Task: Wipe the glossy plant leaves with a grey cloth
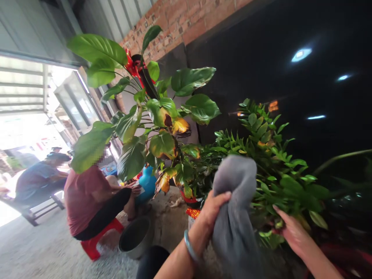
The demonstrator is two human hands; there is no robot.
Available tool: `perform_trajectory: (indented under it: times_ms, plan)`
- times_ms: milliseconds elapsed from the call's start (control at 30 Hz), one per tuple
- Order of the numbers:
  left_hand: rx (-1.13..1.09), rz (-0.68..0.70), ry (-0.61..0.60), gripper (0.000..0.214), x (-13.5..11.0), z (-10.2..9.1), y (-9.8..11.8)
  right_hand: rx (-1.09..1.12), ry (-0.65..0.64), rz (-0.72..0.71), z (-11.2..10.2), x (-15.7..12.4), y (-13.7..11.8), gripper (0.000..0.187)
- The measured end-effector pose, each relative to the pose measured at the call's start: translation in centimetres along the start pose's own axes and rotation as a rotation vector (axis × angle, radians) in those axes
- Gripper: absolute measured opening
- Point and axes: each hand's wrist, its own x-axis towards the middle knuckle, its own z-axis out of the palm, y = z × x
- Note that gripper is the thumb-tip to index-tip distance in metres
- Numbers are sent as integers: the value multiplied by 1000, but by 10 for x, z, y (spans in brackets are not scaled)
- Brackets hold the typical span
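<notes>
My left hand [211,211] is closed round a grey cloth [235,209], which it holds up against a bushy plant with small glossy leaves [270,155]. A pale green bangle sits on that wrist. My right hand [292,232] reaches in from the lower right, palm up, with its fingers under the plant's lower leaves. Whether those fingers grip a leaf is hidden by the foliage.
A taller plant with broad leaves [139,116], some yellowed, stands to the left before a brick wall. A person in a red top [87,201] sits on a red stool beside a metal basin [136,237]. Another person sits farther left on a bench. A dark glossy wall fills the right.
</notes>
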Motion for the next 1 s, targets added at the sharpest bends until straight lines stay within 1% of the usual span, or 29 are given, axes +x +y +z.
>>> perform_trajectory:
  times_ms: [33, 67, 100, 133, 200, 233, 267, 300, 333, 367, 433, 467, 500, 533, 567, 600, 667, 733, 767, 800, 833, 867, 900, 967, 1000]
  plan:
    - [-19, 55, 44, 58, 9, 3, 6, 1, 2, 7, 1, -1, 1, 34]
    - [-26, 68, 78, 55, 16, 3, 6, 9, -5, 17, 2, -1, 2, 35]
    - [-19, 37, 95, 52, 18, 1, -1, 20, -16, 30, 2, 0, 3, 36]
    - [10, -31, 96, 48, 15, -4, -13, 32, -25, 46, 2, 2, 5, 36]
    - [119, -231, 60, 42, -2, -17, -44, 50, -42, 78, 1, 8, 9, 36]
    - [183, -308, 53, 40, -13, -24, -58, 53, -57, 90, 0, 11, 12, 35]
    - [208, -362, 38, 40, -24, -30, -68, 54, -74, 99, -1, 15, 14, 35]
    - [211, -380, 22, 40, -32, -33, -72, 54, -96, 103, -3, 18, 16, 34]
    - [194, -367, -4, 42, -37, -34, -69, 55, -115, 101, -4, 21, 17, 33]
    - [164, -326, -28, 45, -36, -33, -60, 60, -118, 95, -5, 22, 17, 31]
    - [101, -204, -61, 54, -24, -26, -30, 91, -83, 73, -5, 20, 15, 29]
    - [77, -131, -39, 58, -14, -22, -14, 112, -60, 67, -5, 18, 13, 29]
    - [51, -67, 10, 59, -5, -19, -1, 132, -41, 66, -3, 15, 12, 29]
    - [33, -21, 51, 60, 4, -17, 8, 146, -30, 68, -2, 12, 10, 29]
    - [25, -5, 86, 60, 9, -17, 10, 154, -26, 73, 0, 10, 9, 29]
    - [33, -28, 97, 59, 10, -18, 7, 156, -28, 80, 1, 8, 9, 29]
    - [109, -162, 51, 57, -1, -26, -14, 158, -27, 80, 2, 9, 10, 31]
    - [218, -332, -29, 53, -24, -39, -40, 144, -15, 57, 1, 13, 14, 33]
    - [254, -391, -58, 51, -37, -46, -48, 130, -15, 46, -1, 15, 16, 33]
    - [264, -422, -81, 49, -50, -53, -51, 114, -21, 34, -3, 17, 18, 33]
    - [259, -416, -90, 48, -60, -59, -48, 101, -34, 29, -4, 19, 19, 32]
    - [234, -373, -86, 47, -67, -64, -39, 93, -49, 30, -6, 20, 20, 31]
    - [195, -303, -68, 46, -71, -68, -23, 93, -58, 32, -6, 20, 20, 31]
    - [84, -117, 32, 41, -68, -72, 17, 107, -41, 19, -7, 18, 19, 32]
    - [29, -57, 99, 35, -63, -72, 37, 112, -31, 2, -6, 17, 18, 33]
